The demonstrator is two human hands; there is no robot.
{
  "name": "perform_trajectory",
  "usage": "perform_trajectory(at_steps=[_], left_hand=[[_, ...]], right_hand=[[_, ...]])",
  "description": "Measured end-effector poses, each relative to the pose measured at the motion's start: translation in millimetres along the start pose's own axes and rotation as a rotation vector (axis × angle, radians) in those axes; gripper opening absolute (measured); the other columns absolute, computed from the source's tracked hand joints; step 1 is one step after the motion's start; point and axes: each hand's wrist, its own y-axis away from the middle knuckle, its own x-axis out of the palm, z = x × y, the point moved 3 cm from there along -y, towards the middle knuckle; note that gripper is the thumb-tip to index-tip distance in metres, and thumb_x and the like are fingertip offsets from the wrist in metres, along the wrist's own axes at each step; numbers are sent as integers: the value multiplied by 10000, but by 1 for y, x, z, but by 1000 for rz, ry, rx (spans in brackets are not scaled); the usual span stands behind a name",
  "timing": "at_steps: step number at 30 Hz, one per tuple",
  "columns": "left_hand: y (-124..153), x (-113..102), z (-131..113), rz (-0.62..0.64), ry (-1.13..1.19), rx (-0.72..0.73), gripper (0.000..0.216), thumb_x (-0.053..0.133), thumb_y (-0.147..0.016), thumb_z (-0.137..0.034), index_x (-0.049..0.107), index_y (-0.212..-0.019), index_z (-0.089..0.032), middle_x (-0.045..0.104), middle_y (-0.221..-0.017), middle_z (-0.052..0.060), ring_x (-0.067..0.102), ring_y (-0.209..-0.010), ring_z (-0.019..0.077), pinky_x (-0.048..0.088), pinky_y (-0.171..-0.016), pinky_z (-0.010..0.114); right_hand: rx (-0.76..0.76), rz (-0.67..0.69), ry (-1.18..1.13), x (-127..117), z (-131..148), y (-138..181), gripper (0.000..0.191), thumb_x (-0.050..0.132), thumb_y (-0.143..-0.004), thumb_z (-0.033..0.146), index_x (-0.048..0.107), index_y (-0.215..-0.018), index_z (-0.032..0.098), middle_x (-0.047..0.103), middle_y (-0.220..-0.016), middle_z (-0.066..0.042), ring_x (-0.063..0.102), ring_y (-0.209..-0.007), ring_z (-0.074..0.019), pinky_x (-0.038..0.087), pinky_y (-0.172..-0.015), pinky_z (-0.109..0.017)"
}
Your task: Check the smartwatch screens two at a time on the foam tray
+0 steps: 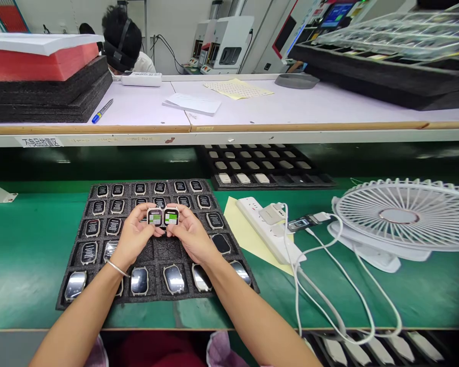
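The left smartwatch (pixel 155 217) and right smartwatch (pixel 171 216), screens lit, are side by side above the black foam tray (pixel 158 251). The left hand (pixel 134 235) and right hand (pixel 193 235) each pinch one, thumb and fingers clamped on its case. Gripping only the rims and matching the tilt should keep both displays readable and unsmudged. Rightward lies a white power strip (pixel 258 224).
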Motion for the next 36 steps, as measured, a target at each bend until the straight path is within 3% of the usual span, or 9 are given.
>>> perform_trajectory(at_steps=[4,9,16,24,36], left_hand=[[0,1,0,3,3,-23,410,722,-684,-201,585,-1070,-189,681,-976,12,697,-590,108,582,-610,247],[1,0,-1,-5,43,-100,392,664,-804,-432,596,-1081,-164,673,-744,-3,693,-562,150,575,-579,276],[2,-1,-2,10,66,-108,364,678,-769,-369,616,-1064,-166,685,-815,8,701,-569,156,578,-593,294],[3,0,-4,18,49,-95,348,689,-720,-287,622,-1042,-175,705,-865,9,697,-549,142,580,-576,275],[2,-2,-3,-8,25,-66,344,693,-729,-292,614,-1041,-170,687,-846,-1,686,-536,125,573,-549,247]], right_hand=[[10,-28,0,-1,-2,-2,383,783,-702,231,620,-1048,250,616,-880,18,524,-618,-107,443,-583,-266],[89,-47,-120,-4,-4,-5,325,721,-787,465,645,-980,215,586,-733,23,483,-512,-100,379,-507,-268],[93,-39,-111,-2,-2,-3,350,804,-697,329,642,-988,219,615,-804,27,495,-522,-83,386,-519,-260],[69,-35,-72,-4,-4,-3,347,807,-711,328,629,-990,225,617,-821,30,488,-533,-82,382,-525,-259],[74,18,-51,-1,-2,0,343,740,-727,263,622,-1048,233,640,-802,30,585,-575,-118,421,-609,-296]])
